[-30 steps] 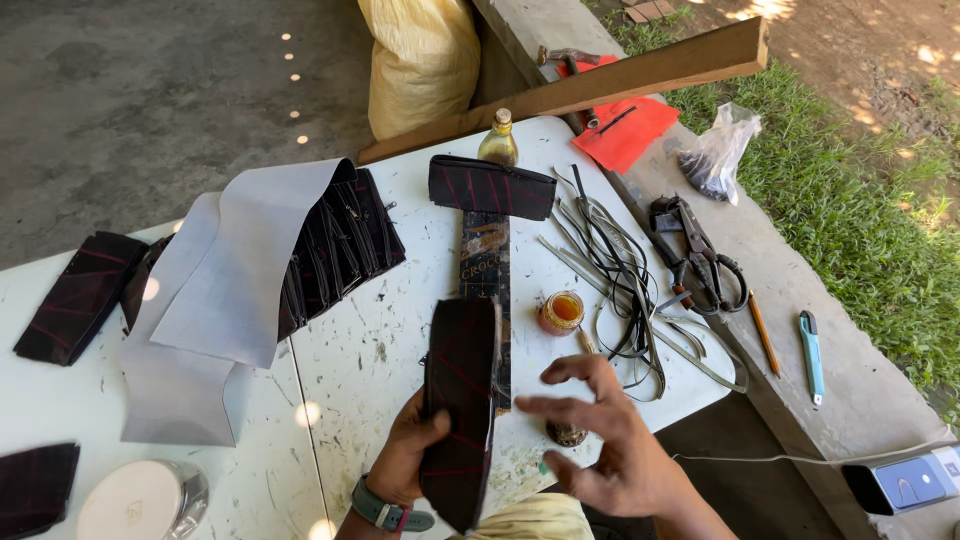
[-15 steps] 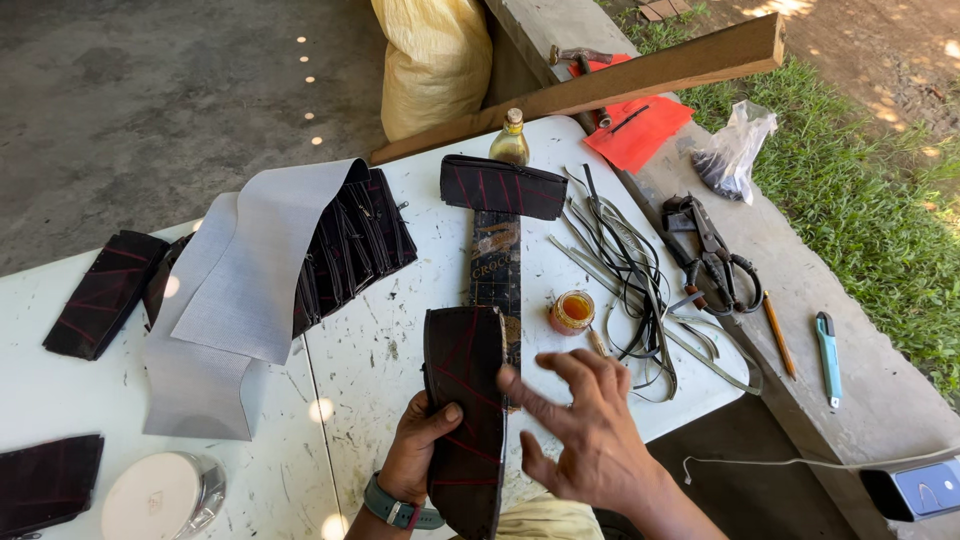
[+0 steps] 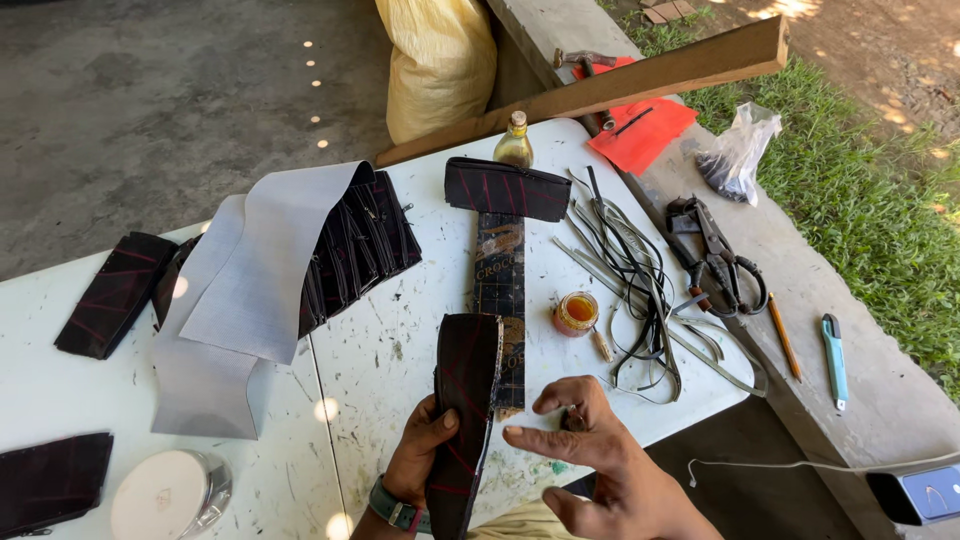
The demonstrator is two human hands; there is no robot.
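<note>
View from above my hands at the near edge of the white tabletop (image 3: 400, 350). My left hand (image 3: 425, 450) is clamped on a dark fabric strip (image 3: 462, 400) with red stitch lines, fingers under it and thumb on its face; the strip stands on edge, rising from my lap over the near edge of the tabletop. My right hand (image 3: 590, 445) is apart from the left, just beside the strip, fingers spread and curled; whether it pinches a small dark object at its fingertips I cannot tell. Behind the strip a long patterned band (image 3: 498, 270) lies flat, running toward the far edge, where a second dark piece (image 3: 505, 188) crosses its end. A small jar of orange paste (image 3: 576, 314) stands just right of the band, with a bundle of thin strips (image 3: 640, 290) beyond it toward the right edge. A glass bottle (image 3: 514, 143) stands at the far edge. Toward the left edge lie grey sheets (image 3: 250, 290) over a pleated dark piece (image 3: 360, 245). Scissors (image 3: 715, 260), a pencil (image 3: 783, 335) and a blue cutter (image 3: 834, 358) rest on the concrete ledge (image 3: 800, 290) to the right.
</note>
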